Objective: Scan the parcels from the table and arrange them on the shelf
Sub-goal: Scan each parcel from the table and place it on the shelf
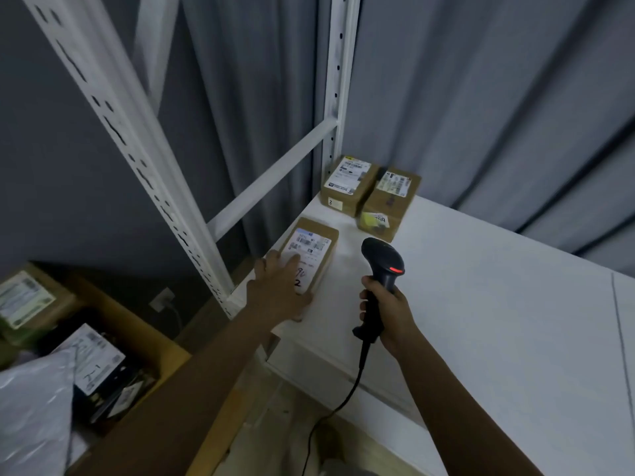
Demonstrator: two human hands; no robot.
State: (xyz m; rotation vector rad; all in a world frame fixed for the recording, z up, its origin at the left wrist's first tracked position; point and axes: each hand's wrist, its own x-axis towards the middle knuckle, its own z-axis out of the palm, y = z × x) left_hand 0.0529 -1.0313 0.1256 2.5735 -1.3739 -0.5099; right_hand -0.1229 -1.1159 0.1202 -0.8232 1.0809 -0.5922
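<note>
A small brown parcel (314,243) with a white label lies near the left front corner of the white shelf board (481,321). My left hand (281,286) rests on its near end, fingers laid flat over the label. My right hand (388,312) grips the handle of a black barcode scanner (381,261), held upright just right of the parcel, a red light glowing on its head. Its cable (343,400) hangs down past the shelf's front edge. Two more brown labelled parcels (348,185) (390,204) sit side by side at the shelf's back left corner.
White perforated shelf uprights (137,146) (338,80) and a cross brace (275,173) frame the left side. Grey curtains hang behind. At lower left, an open cardboard box (147,341) holds several parcels, with a grey plastic mailer (34,407) beside it.
</note>
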